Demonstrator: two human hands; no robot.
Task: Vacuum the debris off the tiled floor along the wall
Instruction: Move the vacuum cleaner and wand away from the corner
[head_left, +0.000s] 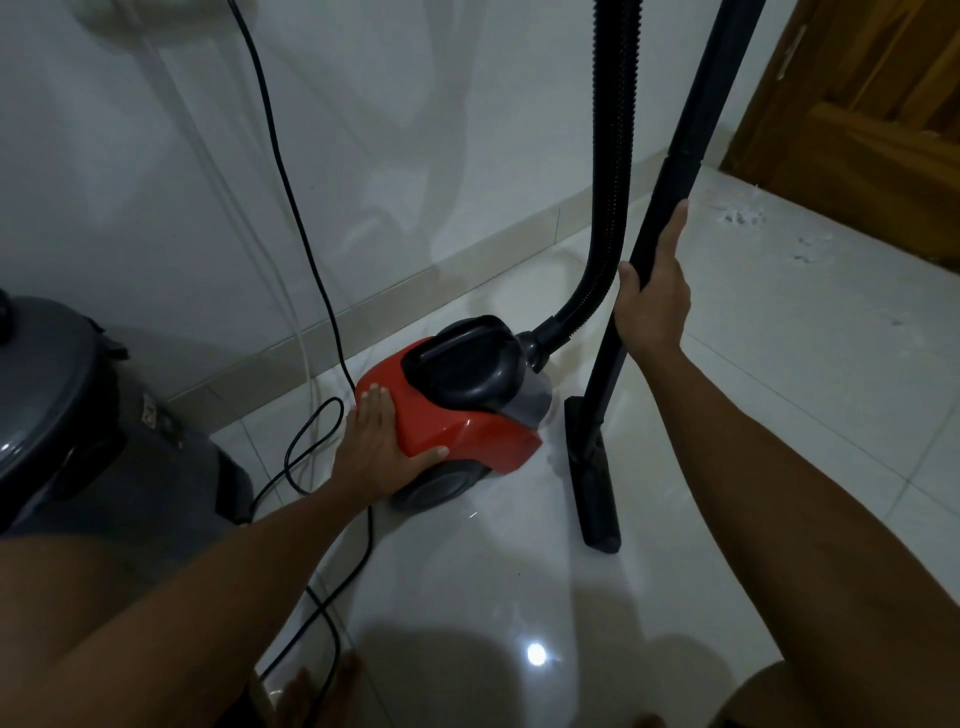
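A red and black canister vacuum (467, 415) sits on the glossy tiled floor (753, 415) near the wall. My left hand (379, 441) lies flat on its red rear casing, fingers spread. My right hand (652, 296) grips the black wand (675, 171), which stands almost upright. The black floor nozzle (592, 483) rests on the tiles to the right of the canister. A ribbed black hose (613, 156) rises from the canister's front. White debris (748, 218) is scattered on the floor at the far right, near the door.
A black power cord (291, 171) hangs down the white wall and loops on the floor left of the vacuum. A grey lidded bin (78, 405) stands at the left. A wooden door (872, 104) closes the far right corner. My bare toes (322, 691) show at the bottom.
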